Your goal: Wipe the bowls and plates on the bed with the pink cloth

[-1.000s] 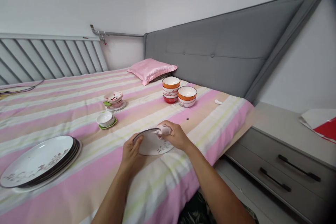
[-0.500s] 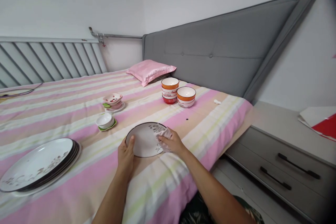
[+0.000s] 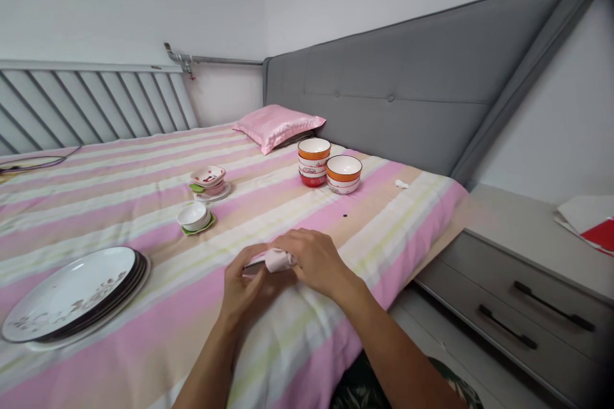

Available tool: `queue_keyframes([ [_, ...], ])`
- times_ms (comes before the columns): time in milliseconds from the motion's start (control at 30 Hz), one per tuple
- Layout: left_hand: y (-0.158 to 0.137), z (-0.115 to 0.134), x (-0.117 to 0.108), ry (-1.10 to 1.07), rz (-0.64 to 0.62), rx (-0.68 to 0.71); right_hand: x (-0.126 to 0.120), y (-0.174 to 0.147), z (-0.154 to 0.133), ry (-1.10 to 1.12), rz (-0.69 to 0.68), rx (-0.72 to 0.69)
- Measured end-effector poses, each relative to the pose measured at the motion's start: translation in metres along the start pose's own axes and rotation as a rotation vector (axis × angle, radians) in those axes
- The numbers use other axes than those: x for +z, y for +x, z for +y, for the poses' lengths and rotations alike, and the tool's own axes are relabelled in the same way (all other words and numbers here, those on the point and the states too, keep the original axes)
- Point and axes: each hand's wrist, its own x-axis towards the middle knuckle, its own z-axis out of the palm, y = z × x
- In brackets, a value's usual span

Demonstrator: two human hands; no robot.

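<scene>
Just above the bed's near edge, a plate (image 3: pixel 254 268) is tipped nearly edge-on, so only a thin strip of it shows. My left hand (image 3: pixel 244 281) grips its left side, thumb below and fingers over the rim. Closed around a pale pink cloth (image 3: pixel 279 260), my right hand (image 3: pixel 314 262) presses it over the plate's right part. The hands and the cloth hide most of the plate. To the left lies a stack of large dark-rimmed plates (image 3: pixel 77 294) with a brown floral print.
Small white dishes (image 3: pixel 193 215) and pink patterned dishes (image 3: pixel 208 177) stand stacked on the striped bedspread (image 3: pixel 192 307). Farther back are two stacks of orange-banded bowls (image 3: pixel 314 163) and a pink pillow (image 3: pixel 278 126). A grey nightstand (image 3: pixel 518 294) flanks the bed on the right.
The plate has tilted from face-up towards me to nearly edge-on. My right hand has moved up and over the rim with the cloth; my left hand still holds the left side.
</scene>
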Motion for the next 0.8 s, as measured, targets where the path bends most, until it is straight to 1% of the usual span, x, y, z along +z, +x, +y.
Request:
queue_keyframes([
  [100, -0.001, 0.003, 0.002, -0.028, -0.002, -0.09, 0.006, 0.002, 0.002, 0.009, -0.004, -0.01],
  [200, 0.002, -0.001, 0.002, -0.032, 0.01, -0.162, 0.01, 0.004, 0.01, 0.09, 0.016, -0.019],
  [333, 0.007, -0.01, 0.0, -0.024, 0.024, -0.201, 0.015, 0.006, 0.021, 0.252, 0.061, -0.035],
  [467, 0.011, -0.015, -0.001, -0.018, 0.06, -0.223, 0.023, 0.009, 0.029, 0.404, 0.121, -0.002],
  [633, 0.014, -0.016, -0.001, -0.023, 0.125, -0.271, 0.037, 0.015, 0.041, 0.686, 0.18, 0.048],
  [800, 0.015, -0.015, -0.003, -0.038, 0.183, -0.337, 0.055, 0.018, 0.055, 1.05, 0.186, 0.178],
])
